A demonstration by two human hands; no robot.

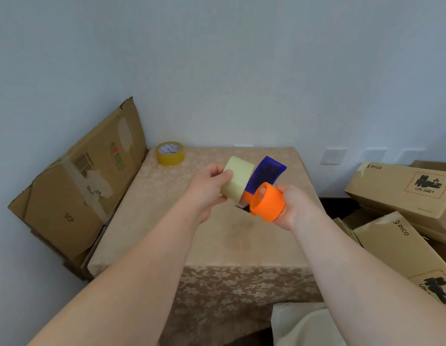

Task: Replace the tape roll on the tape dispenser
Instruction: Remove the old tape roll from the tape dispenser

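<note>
My left hand (209, 188) grips a pale cream tape roll (237, 179), held above the table, thumb on its outer face. My right hand (293, 208) holds the tape dispenser (265, 193): an orange round hub (267, 202) faces me and a dark blue handle part (265, 174) points away. The cream roll sits just left of the dispenser, touching or nearly touching its blue part. A second roll, yellow with a white printed core (170, 153), lies flat on the far left corner of the table.
The table (217, 245) wears a beige flowered cloth and stands against a white wall. A flattened cardboard box (79, 191) leans at the left. Stacked cardboard boxes (401, 193) sit at the right. Pale fabric (304, 325) shows at the bottom.
</note>
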